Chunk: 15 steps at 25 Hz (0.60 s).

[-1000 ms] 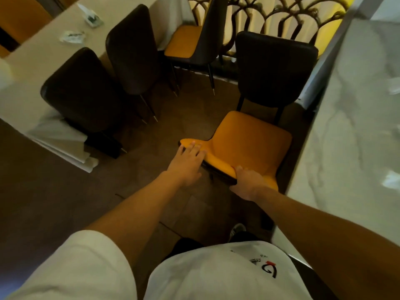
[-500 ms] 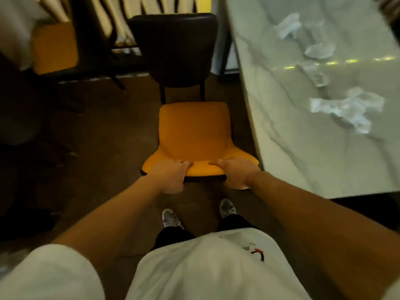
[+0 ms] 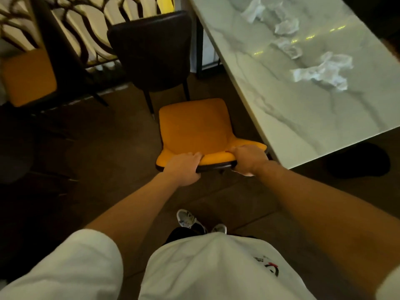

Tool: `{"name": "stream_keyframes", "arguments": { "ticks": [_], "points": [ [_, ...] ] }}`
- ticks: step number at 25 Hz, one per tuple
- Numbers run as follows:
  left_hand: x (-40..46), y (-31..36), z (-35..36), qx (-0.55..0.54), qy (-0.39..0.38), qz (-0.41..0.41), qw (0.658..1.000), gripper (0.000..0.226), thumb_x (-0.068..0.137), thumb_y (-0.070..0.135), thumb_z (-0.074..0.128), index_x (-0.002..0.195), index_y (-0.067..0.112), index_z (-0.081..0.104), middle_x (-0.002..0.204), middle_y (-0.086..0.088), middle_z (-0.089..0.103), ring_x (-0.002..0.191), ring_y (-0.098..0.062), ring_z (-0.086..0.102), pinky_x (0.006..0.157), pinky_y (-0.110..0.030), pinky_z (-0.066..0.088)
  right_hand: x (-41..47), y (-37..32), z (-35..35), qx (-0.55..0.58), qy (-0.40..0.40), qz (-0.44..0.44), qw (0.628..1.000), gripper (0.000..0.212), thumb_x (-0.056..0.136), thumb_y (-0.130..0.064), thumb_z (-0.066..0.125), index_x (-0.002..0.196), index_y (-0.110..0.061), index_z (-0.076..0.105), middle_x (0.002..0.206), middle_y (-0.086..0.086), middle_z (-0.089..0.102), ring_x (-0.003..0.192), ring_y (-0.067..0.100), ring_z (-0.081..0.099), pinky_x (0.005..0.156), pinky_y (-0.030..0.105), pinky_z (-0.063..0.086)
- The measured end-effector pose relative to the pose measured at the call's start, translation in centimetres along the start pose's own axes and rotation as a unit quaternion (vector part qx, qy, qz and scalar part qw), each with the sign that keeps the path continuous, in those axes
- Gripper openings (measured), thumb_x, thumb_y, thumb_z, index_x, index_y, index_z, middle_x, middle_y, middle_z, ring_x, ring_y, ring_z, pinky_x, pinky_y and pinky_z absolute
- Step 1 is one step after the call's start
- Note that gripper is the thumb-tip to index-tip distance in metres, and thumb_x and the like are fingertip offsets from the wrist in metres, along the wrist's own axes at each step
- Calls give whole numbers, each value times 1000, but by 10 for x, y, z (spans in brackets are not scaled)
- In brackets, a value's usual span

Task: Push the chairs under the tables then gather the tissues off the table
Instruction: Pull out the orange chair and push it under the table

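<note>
So the orange padded chair with the dark shell (image 3: pixel 194 128) is sitting out on the brown floor, just beside the long edge of the white marble-look table (image 3: pixel 303 109), not under it at all; what both hands are on is the top edge of its backrest, nearest the person. The left hand (image 3: pixel 184 168) has its fingers curled over that edge and the right hand (image 3: pixel 249 160) is wrapped around the corner closest to the table, so both are gripping the chair.

Main worry imo: that right corner is already very near the table edge, so swinging the chair round could clip the marble edge or pinch the right-hand knuckles against it; a leg could also catch on the floor and tip the chair, though I can't see the legs from here. There's a second chair with a dark back (image 3: pixel 151 48) just beyond the seat, so shoving forward instead of sideways could bump it.

The crumpled white tissues (image 3: pixel 322 71) are scattered on the table further along; a hard knock might shift them.
</note>
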<state>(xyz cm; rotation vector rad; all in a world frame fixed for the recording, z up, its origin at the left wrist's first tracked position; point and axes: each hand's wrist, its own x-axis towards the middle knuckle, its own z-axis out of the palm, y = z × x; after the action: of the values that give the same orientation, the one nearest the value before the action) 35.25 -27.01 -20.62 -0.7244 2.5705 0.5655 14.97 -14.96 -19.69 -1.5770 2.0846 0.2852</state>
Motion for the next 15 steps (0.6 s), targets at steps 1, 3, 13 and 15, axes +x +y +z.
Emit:
{"name": "stream_keyframes", "arguments": {
  "ticks": [1,3,13,15],
  "points": [
    [-4,-1,3,5,5,4,1000,60,92,43,64,144,27,38,111,0,59,93,-19,59,70,-35,54,-7,-2,8,8,11,7,1000,34,88,-34,70,120,-34,60,103,-2,67,90,22,63,67,35,48],
    [-11,0,10,18,13,3,1000,61,90,44,64,143,27,39,115,1,59,100,-21,58,76,-37,53,-20,-7,22,25,33,18,999,32,88,-31,69,119,-32,59,101,-2,66,88,23,62,65,33,42],
    [-30,-17,16,60,7,58,996,61,89,37,69,142,28,42,128,1,58,115,-22,56,94,-41,50,-53,-52,55,70,53,81,993,39,88,-46,73,119,-28,58,107,-1,65,96,22,62,85,41,53],
    [-27,-25,12,65,-11,80,995,65,89,45,69,144,28,40,129,1,58,113,-21,57,91,-41,52,-53,-58,54,70,65,93,991,39,88,-47,74,118,-27,58,107,-1,65,95,22,62,85,40,53]
  ]
}}
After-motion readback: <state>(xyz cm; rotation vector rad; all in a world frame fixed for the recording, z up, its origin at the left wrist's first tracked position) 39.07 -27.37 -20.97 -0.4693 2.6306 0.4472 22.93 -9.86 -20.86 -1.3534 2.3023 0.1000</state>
